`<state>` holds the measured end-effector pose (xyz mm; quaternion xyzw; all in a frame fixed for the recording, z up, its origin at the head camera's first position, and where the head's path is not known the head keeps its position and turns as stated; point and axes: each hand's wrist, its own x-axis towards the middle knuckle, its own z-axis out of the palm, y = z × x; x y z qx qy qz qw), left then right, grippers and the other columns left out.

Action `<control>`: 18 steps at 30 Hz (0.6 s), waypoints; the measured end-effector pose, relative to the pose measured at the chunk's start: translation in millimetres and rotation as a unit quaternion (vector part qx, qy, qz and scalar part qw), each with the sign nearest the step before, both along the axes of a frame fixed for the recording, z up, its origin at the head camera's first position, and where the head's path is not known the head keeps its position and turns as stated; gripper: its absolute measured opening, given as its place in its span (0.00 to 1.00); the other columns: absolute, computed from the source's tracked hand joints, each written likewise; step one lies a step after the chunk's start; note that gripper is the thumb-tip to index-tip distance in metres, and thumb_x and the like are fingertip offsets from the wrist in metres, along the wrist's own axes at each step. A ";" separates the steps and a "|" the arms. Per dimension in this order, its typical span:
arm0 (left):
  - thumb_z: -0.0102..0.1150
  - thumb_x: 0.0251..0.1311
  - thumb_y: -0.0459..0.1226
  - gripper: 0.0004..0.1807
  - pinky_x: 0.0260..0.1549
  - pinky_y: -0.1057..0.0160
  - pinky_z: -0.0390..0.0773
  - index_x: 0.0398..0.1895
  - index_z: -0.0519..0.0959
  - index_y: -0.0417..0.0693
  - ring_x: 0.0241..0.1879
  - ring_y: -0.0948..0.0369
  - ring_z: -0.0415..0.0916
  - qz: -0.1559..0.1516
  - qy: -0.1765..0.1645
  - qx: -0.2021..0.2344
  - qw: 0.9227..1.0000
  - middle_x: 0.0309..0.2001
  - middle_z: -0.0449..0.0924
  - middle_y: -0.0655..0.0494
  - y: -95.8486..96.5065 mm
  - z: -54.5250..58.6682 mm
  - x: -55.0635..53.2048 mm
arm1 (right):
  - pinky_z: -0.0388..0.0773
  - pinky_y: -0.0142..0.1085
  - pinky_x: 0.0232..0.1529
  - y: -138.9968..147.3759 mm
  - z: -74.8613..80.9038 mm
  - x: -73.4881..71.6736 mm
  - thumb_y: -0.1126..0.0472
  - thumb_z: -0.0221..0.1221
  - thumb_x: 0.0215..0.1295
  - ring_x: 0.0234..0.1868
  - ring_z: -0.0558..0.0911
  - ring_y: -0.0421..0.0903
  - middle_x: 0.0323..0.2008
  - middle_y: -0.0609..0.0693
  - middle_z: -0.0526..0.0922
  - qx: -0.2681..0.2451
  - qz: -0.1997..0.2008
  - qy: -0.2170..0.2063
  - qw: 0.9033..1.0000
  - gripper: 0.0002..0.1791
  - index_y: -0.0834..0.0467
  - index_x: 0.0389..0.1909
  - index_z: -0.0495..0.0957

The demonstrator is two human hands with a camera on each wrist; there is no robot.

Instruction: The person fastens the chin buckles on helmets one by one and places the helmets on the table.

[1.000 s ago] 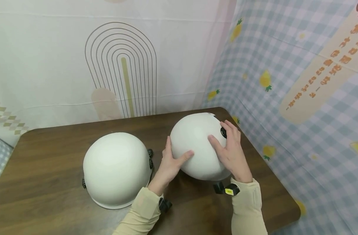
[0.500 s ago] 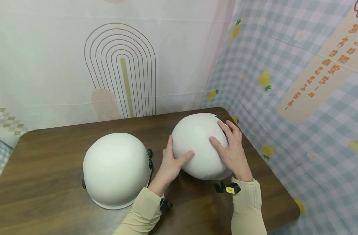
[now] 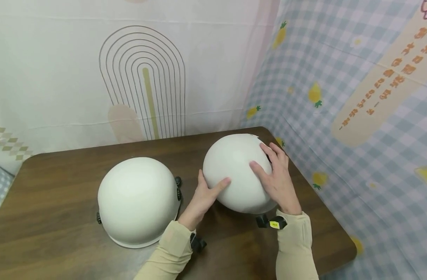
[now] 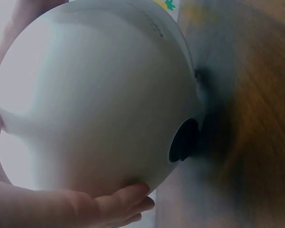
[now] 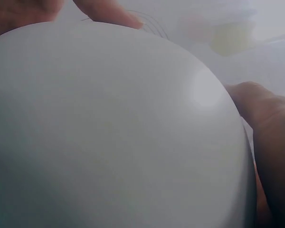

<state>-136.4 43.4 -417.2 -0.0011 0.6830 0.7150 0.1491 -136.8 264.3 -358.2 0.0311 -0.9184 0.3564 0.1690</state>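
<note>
Both my hands are on a smooth white helmet (image 3: 234, 159) at the right of the table, dome upward and slightly tilted. My left hand (image 3: 202, 197) grips its left side, thumb on the front of the shell. On the opposite side, my right hand (image 3: 277, 183) holds it with thumb and fingers spread over the shell. The right fingers mostly cover a black fitting there. Low on the shell, near the tabletop, the left wrist view shows a black round fitting (image 4: 184, 140). The right wrist view is mostly filled by the white shell (image 5: 123, 118).
A second white helmet (image 3: 137, 198) stands dome up to the left, with black fittings (image 3: 178, 188) on its sides. The brown wooden table (image 3: 59, 186) ends at a checked cloth (image 3: 325, 132) on the right and a pale curtain (image 3: 227, 77) behind.
My right fingers have shifted over the black fitting, which was plainer to see a second ago. My left fingers have slid slightly down the shell. The helmet has barely moved.
</note>
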 end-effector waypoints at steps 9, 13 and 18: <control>0.68 0.49 0.62 0.66 0.64 0.44 0.58 0.78 0.33 0.52 0.70 0.49 0.54 -0.006 0.000 -0.003 1.000 0.74 0.49 0.43 1.2 -0.1 -0.7 | 0.46 0.65 0.60 -1.3 -0.5 1.6 0.45 0.54 0.70 0.72 0.44 0.56 0.75 0.51 0.44 0.031 0.037 0.049 0.998 0.36 0.56 0.74 0.58; 0.68 0.48 0.62 0.67 0.64 0.44 0.58 0.78 0.33 0.49 0.71 0.48 0.53 -0.005 -0.003 -0.016 1.000 0.74 0.49 0.42 2.2 2.4 1.3 | 0.46 0.69 0.60 -1.5 0.2 2.7 0.47 0.52 0.72 0.74 0.43 0.56 0.77 0.49 0.42 0.026 0.050 0.049 0.997 0.34 0.50 0.75 0.57; 0.68 0.48 0.63 0.67 0.64 0.44 0.58 0.78 0.34 0.48 0.71 0.48 0.52 0.001 0.004 -0.027 1.000 0.74 0.48 0.42 3.1 4.0 3.1 | 0.45 0.70 0.60 -1.0 -0.4 4.4 0.44 0.55 0.69 0.74 0.44 0.58 0.77 0.50 0.43 0.031 0.049 0.030 0.998 0.36 0.48 0.75 0.58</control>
